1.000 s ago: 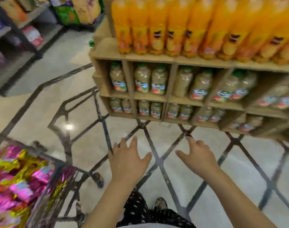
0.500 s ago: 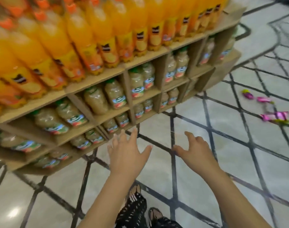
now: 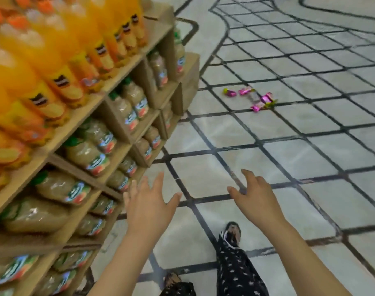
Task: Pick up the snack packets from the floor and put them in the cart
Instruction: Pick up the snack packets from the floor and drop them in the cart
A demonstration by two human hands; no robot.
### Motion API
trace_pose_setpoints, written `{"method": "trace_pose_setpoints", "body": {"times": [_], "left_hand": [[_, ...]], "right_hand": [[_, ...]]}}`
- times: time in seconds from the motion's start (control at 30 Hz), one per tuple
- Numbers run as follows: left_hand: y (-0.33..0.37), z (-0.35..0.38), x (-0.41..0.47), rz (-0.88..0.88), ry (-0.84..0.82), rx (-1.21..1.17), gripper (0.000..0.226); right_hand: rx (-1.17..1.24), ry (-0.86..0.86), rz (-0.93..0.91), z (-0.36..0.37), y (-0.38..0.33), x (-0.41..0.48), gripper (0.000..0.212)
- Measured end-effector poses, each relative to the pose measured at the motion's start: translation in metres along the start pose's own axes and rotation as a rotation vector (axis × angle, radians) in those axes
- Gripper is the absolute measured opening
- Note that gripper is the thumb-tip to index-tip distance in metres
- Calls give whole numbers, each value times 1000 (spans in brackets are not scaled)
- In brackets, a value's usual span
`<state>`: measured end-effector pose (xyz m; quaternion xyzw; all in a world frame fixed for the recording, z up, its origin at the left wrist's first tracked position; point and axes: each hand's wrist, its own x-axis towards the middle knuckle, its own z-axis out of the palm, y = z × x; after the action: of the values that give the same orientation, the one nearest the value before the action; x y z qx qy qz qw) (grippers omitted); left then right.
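Observation:
Several pink and yellow snack packets point(image 3: 256, 98) lie scattered on the tiled floor ahead, to the right of the shelf's end. My left hand point(image 3: 149, 202) is held out in front of me with fingers spread and holds nothing. My right hand point(image 3: 256, 196) is out beside it, fingers loosely bent, also holding nothing. Both hands are well short of the packets. The cart is out of view.
A wooden shelf unit point(image 3: 109, 90) fills the left side, with orange juice bottles point(image 3: 54, 52) on top and pale juice bottles point(image 3: 90, 152) below. The grey floor point(image 3: 299, 159) with dark grid lines stretches right. My legs and a sandalled foot point(image 3: 232, 232) show below.
The view has swung right along the shelf. The cart with packets left the frame, and the packets on the floor have come closer to the middle. Both hands stay out, holding nothing.

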<state>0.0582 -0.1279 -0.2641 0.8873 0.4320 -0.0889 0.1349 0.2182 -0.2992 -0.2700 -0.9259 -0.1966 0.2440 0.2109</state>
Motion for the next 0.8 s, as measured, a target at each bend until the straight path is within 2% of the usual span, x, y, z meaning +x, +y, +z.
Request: {"method": "trace_pose_setpoints", "body": {"times": [0.2, 0.53, 0.8], "left_hand": [[106, -4, 60, 115, -49, 32, 78], [302, -11, 139, 201, -80, 124, 78], [385, -7, 196, 237, -135, 151, 79]], "right_hand": [[38, 52, 98, -57, 52, 57, 67], [-129, 95, 182, -174, 136, 167, 71], [-73, 66, 289, -224, 176, 237, 74]]}}
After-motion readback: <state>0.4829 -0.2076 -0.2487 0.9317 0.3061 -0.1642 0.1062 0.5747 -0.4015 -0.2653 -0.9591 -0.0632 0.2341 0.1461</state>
